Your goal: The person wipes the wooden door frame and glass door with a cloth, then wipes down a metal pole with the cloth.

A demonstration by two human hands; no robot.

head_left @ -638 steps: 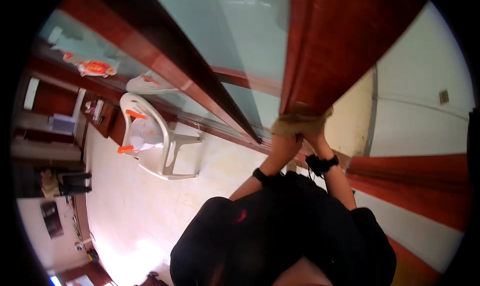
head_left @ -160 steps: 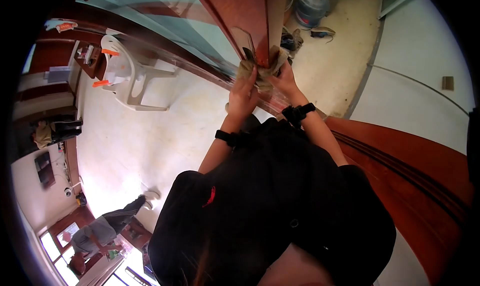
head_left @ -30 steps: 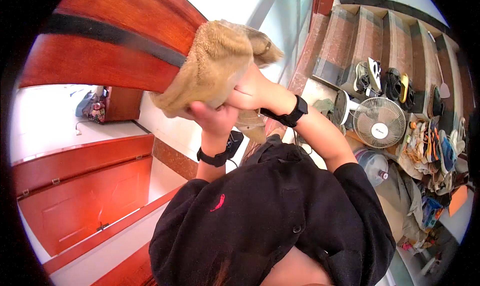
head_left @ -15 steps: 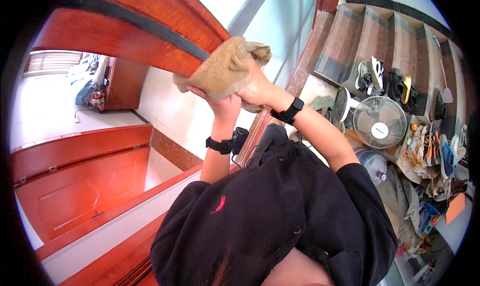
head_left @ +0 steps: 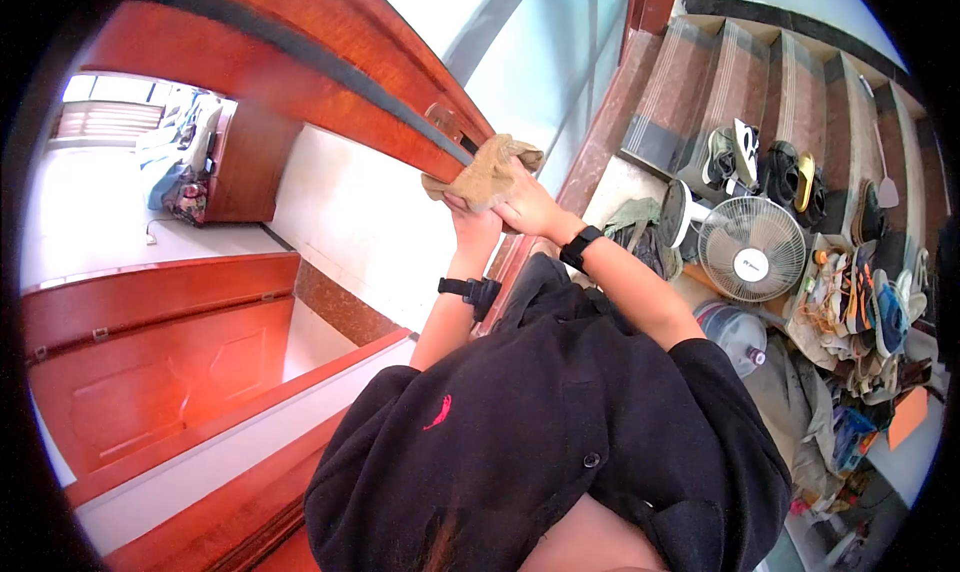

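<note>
A tan cloth (head_left: 483, 176) is wrapped round the edge of a red-brown wooden door frame (head_left: 350, 77) with a dark strip along it. My left hand (head_left: 474, 220) grips the cloth from the lower left, its fingers partly under the fabric. On the right side of the same cloth, my right hand (head_left: 527, 202) presses with its fingers closed on it. Both hands are close together, and a black band circles each wrist. A metal plate (head_left: 442, 120) shows on the wood just above the cloth.
Stairs (head_left: 740, 82) with several shoes rise at the upper right. Below them stand a fan (head_left: 751, 249), a large water bottle (head_left: 730, 334) and a heap of shoes (head_left: 865, 302). A red door panel (head_left: 160, 372) is at the lower left, and a cabinet (head_left: 255, 162) stands beyond the opening.
Both hands and the cloth have moved along the wood, down and to the right, farther from the camera. The metal plate has come into view. Earlier, the view faced a glass panel and white chair.
</note>
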